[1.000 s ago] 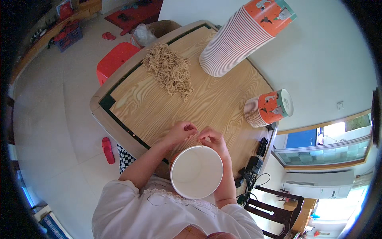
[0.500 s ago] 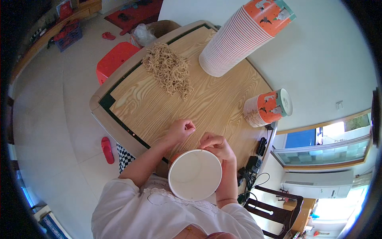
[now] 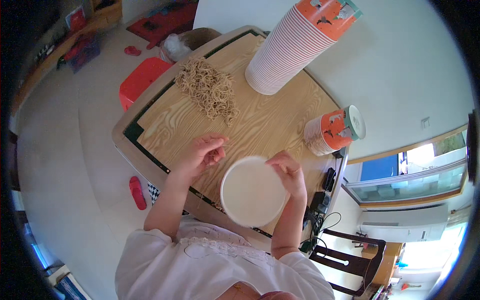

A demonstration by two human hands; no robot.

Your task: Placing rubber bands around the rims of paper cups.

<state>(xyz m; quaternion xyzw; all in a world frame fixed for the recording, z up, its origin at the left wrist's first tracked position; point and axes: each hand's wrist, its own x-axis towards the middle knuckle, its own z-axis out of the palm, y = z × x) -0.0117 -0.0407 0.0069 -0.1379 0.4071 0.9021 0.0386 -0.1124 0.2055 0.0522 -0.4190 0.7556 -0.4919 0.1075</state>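
Looking down, we find the white tub (image 3: 251, 195) at the near edge of the tabletop (image 3: 165, 125), its round mouth turned up toward us. At the tub's upper right rim, our right hand (image 3: 288, 172) has thumb and fingertips pinched on the edge. Just beyond the tub to the left is our left hand (image 3: 204, 155), fingers curled in and apart from the tub; we cannot tell whether it grips a thin strand (something fine shows by the fingertips). Farther beyond the tub, toward the left, lies a tangled heap of tan strings (image 3: 207, 92). Straight beyond the tub leans, as we see it, a tall stack of nested cups (image 3: 295, 52), and to the tub's right is a shorter stack (image 3: 327, 132), orange and green. A red stool (image 3: 142, 82) stands well beyond the tub, on the left.
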